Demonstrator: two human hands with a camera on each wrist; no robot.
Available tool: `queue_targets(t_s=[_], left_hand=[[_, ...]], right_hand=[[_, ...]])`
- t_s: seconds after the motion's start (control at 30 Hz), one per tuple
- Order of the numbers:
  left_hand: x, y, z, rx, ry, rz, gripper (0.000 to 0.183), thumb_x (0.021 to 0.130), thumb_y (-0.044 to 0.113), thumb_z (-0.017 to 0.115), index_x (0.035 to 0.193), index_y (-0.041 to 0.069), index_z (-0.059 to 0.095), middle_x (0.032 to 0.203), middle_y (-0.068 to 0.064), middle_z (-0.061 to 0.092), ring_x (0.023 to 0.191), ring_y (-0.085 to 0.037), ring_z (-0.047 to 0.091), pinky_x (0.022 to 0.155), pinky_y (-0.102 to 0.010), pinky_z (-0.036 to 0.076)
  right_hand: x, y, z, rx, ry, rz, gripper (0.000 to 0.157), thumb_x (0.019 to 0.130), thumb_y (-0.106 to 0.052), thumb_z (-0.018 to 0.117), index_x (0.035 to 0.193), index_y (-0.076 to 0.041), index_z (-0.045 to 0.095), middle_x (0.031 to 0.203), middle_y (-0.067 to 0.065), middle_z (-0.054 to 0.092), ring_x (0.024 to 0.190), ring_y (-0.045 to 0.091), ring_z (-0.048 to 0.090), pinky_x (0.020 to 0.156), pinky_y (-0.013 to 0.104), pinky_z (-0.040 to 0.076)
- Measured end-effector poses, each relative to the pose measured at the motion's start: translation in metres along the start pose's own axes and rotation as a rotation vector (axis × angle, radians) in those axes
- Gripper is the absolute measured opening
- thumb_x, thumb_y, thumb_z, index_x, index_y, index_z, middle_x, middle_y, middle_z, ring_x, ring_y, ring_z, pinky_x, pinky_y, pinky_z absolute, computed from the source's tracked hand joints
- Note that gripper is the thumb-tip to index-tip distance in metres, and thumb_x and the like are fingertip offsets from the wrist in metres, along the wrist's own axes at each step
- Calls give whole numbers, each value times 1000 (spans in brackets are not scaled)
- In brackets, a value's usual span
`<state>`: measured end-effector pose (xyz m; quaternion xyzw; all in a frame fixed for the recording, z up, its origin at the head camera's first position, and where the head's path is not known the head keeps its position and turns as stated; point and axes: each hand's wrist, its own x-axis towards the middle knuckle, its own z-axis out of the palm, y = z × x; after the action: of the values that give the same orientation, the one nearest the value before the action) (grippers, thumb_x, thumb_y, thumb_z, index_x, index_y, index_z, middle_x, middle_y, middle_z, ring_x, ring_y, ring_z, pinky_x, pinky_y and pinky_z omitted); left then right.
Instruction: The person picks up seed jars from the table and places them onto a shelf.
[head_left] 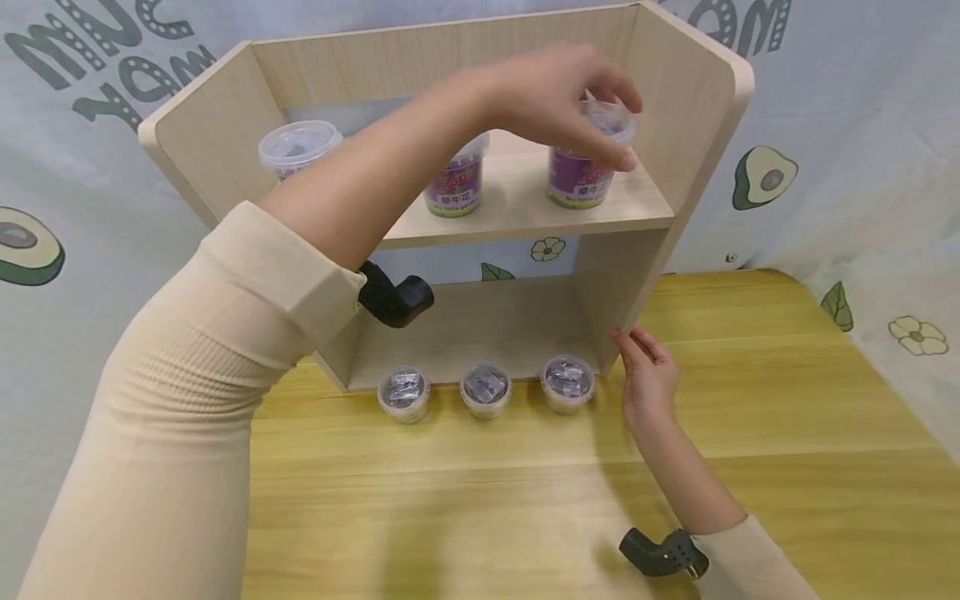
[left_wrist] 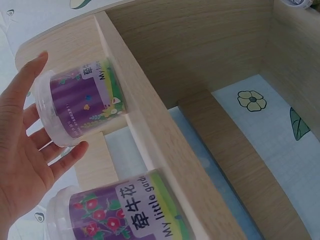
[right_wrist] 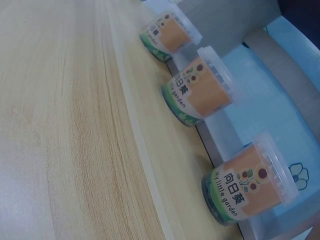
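On the upper deck of a light wooden shelf (head_left: 525,229), my left hand (head_left: 551,104) is spread about the lid of the rightmost purple-labelled plastic cup (head_left: 577,179). The left wrist view shows its thumb and fingers extended around the lid of that cup (left_wrist: 90,102), with the thumb standing off it. Another purple cup (head_left: 453,183) stands to its left, and a third purple cup (head_left: 300,143) is partly behind my forearm. My right hand (head_left: 651,379) pinches the lower front edge of the shelf's right side panel; the right wrist view does not show it.
In front of the lower deck, three orange-labelled cups stand in a row on the wooden table (head_left: 487,508): a left one (head_left: 405,396), a middle one (head_left: 485,390) and a right one (head_left: 567,383). A patterned cloth (head_left: 847,167) hangs behind the shelf.
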<state>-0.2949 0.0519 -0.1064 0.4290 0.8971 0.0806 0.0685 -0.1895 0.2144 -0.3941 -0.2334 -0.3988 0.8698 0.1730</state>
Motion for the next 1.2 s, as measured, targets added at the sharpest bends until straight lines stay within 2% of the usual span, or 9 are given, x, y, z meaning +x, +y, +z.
queue_targets(t_s=[0.1, 0.23, 0.53, 0.83, 0.97, 1.13, 1.2], left_hand=[[0, 0, -3, 13, 17, 19, 68, 79, 59, 60, 135, 24, 46, 141, 5, 42, 128, -12, 37, 105, -26, 29], [-2, 2, -7, 24, 40, 30, 63, 80, 56, 60, 133, 24, 49, 137, 6, 46, 124, -13, 40, 101, -24, 33], [-6, 4, -10, 49, 108, 9, 56, 83, 53, 58, 131, 25, 51, 134, 7, 48, 122, -11, 41, 96, -21, 39], [-8, 2, -9, 20, 117, 45, 54, 82, 51, 60, 129, 24, 54, 132, 7, 50, 121, -11, 42, 98, -22, 37], [-6, -6, -8, -11, 119, 64, 55, 79, 52, 63, 126, 26, 55, 130, 10, 51, 121, -10, 42, 99, -22, 36], [-1, -26, -6, -85, 118, 102, 57, 75, 54, 67, 125, 30, 55, 130, 13, 51, 121, -11, 42, 100, -26, 35], [-3, -32, -6, -82, 133, 120, 56, 75, 55, 68, 124, 31, 56, 129, 14, 51, 120, -10, 44, 100, -26, 35]], right_hand=[[2, 0, 0, 18, 2, 2, 15, 76, 11, 66, 75, -4, 65, 84, 4, 62, 82, 12, 62, 81, 17, 48], [4, 0, -1, 34, 6, 5, 15, 75, 12, 67, 76, -3, 65, 84, 5, 62, 82, 12, 62, 80, 18, 49], [7, -1, -2, 27, 9, 5, 16, 75, 13, 67, 76, -3, 65, 85, 5, 61, 81, 12, 62, 80, 18, 49], [5, -4, -2, 29, 13, 25, 15, 74, 12, 68, 77, -3, 65, 84, 4, 63, 80, 11, 63, 81, 18, 49], [4, -4, -2, 16, 10, 23, 15, 75, 11, 68, 77, -4, 65, 83, 3, 63, 80, 11, 63, 80, 17, 48], [3, -4, -2, 22, 10, 31, 14, 75, 10, 69, 76, -4, 65, 83, 3, 63, 80, 11, 63, 79, 17, 49], [3, -4, -2, 23, 7, 33, 14, 74, 10, 69, 76, -4, 65, 83, 3, 63, 80, 11, 63, 79, 17, 49]])
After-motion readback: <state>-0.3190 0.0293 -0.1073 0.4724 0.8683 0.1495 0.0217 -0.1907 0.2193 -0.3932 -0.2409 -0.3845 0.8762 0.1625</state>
